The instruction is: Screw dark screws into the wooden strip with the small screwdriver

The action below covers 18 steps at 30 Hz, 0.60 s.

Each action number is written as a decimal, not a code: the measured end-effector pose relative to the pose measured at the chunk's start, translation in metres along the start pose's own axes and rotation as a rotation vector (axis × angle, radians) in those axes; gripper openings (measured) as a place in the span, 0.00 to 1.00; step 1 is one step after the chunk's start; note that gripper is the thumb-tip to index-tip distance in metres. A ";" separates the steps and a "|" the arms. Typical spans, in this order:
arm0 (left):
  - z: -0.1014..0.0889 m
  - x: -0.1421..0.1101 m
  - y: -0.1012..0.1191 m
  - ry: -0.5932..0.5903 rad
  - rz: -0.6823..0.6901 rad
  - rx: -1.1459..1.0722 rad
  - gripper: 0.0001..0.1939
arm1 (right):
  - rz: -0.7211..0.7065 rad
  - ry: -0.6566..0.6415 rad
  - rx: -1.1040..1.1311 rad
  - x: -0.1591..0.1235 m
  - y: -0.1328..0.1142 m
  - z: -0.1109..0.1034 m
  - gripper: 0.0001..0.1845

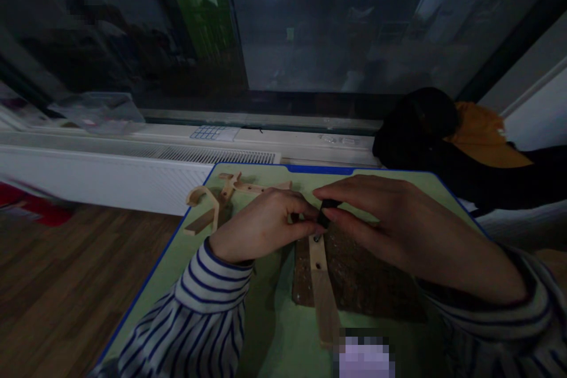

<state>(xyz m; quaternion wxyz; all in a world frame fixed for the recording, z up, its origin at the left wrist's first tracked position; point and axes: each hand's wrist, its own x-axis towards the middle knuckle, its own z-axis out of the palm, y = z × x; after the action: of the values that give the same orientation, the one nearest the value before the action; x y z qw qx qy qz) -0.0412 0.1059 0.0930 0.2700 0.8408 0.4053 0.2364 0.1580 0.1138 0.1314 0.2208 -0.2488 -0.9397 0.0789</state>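
my right grip (390, 221) pinches a small, black, angled tool (326, 213), my left grip (266, 221) narrowed to a pinch on it (fingertips nearly meeting), at the far end of a pale, flat, drilled wooden strip (326, 304).

A clear plastic box (100, 112) sits toward the windowsill's (292, 137) left end, a blue-gridded sheet (212, 133) nearer its middle — and beyond the worktop's (321, 169) far right corner, black (414, 124) and orange fabric (478, 130).

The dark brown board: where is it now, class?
In the head view, the dark brown board lies on the green tabletop, right of centre, beneath the wooden strip and the right hand.
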 end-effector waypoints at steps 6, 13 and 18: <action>0.000 -0.001 0.000 -0.012 0.008 -0.020 0.07 | 0.016 -0.008 0.001 0.001 0.000 0.000 0.14; 0.000 -0.002 -0.001 -0.011 -0.002 -0.008 0.07 | -0.019 0.009 -0.039 0.000 0.002 0.000 0.13; -0.001 -0.001 0.000 -0.004 0.005 -0.024 0.09 | -0.004 -0.006 -0.017 0.002 0.000 -0.001 0.11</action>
<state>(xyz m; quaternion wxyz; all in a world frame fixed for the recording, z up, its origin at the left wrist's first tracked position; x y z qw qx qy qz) -0.0427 0.1051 0.0932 0.2803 0.8389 0.3998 0.2404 0.1571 0.1151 0.1325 0.2159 -0.2484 -0.9416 0.0714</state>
